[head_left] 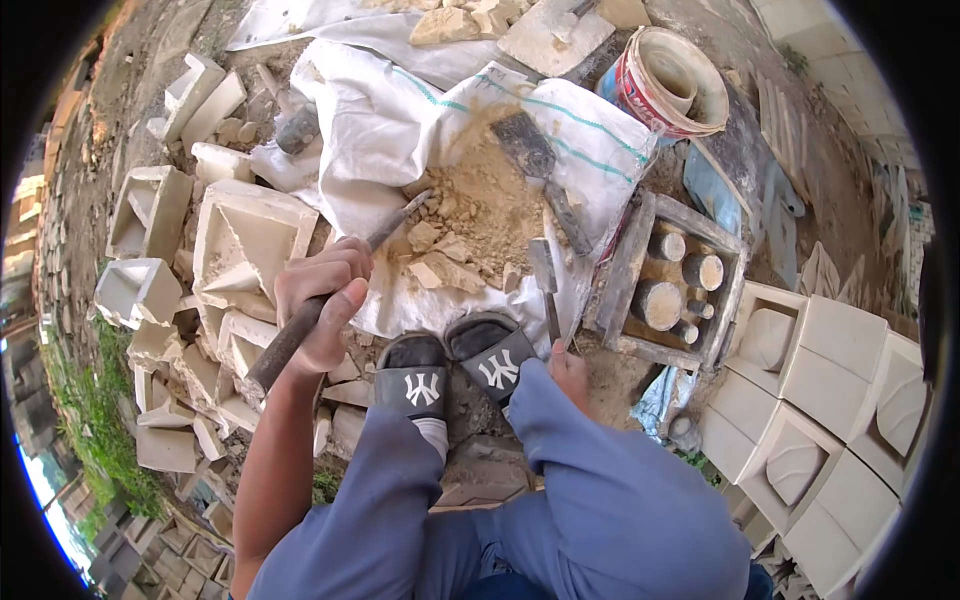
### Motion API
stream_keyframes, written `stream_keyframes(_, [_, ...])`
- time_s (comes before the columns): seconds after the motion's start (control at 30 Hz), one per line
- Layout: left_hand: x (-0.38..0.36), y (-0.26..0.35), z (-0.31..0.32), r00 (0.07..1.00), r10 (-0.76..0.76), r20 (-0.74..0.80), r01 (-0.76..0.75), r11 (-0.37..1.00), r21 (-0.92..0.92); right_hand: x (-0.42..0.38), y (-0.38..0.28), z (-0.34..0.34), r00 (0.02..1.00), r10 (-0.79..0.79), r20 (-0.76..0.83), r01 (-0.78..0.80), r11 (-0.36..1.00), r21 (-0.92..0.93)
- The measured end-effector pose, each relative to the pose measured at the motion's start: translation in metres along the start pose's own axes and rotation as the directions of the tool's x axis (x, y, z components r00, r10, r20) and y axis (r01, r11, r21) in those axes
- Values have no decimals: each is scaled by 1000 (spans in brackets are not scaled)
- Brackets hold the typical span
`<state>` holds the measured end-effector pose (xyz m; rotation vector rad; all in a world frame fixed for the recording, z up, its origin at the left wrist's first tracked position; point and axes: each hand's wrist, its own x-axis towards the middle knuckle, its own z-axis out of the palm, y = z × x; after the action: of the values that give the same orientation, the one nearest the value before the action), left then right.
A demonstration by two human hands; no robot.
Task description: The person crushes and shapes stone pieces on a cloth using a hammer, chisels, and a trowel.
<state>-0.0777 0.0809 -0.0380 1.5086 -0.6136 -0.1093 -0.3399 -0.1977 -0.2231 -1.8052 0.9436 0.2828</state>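
Note:
My left hand [325, 300] is wrapped round a dark metal bar [284, 345] with a narrow tip, which points toward crumbled tan material [485, 200]. Broken lumps [445, 270] lie near that tip on a white woven sheet [350, 150]. Partly hidden behind my knee, my right hand [570, 378] grips a flat-bladed metal tool [543, 268] by its thin shank, blade pointing away from me. Beyond it, a dark, broad-headed tool [525, 145] rests on the sheet and the crumbled material. My sandalled feet [412, 375] stand at the sheet's near edge.
Broken pale block moulds [255, 235] are heaped at left, near a hammer [298, 130]. At right, a wooden box [720, 300] holds several round pieces. Pale cast blocks [830, 360] stand beside it. A bucket [640, 75] with rolled sheet stands at the back right.

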Motion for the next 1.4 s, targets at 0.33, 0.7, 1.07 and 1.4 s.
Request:
stream_keyframes(0.33, [0, 2, 0, 1000, -12, 2, 12, 1000, 13, 5, -20, -7, 998, 55, 5, -52, 965, -258])
stream_keyframes(0.7, [2, 4, 6, 999, 19, -26, -18, 999, 31, 4, -34, -7, 979, -200, 41, 203, 971, -123])
stream_keyframes(1.07, [-2, 3, -2, 1000, -5, 27, 5, 1000, 1, -8, -26, -26, 950, -293, 110, 276, 950, 143])
stream_keyframes(1.4, [-3, 3, -1, 999, 1, 34, -1, 1000, 12, 10, -50, -20, 970, -209, 121, 213, 977, -15])
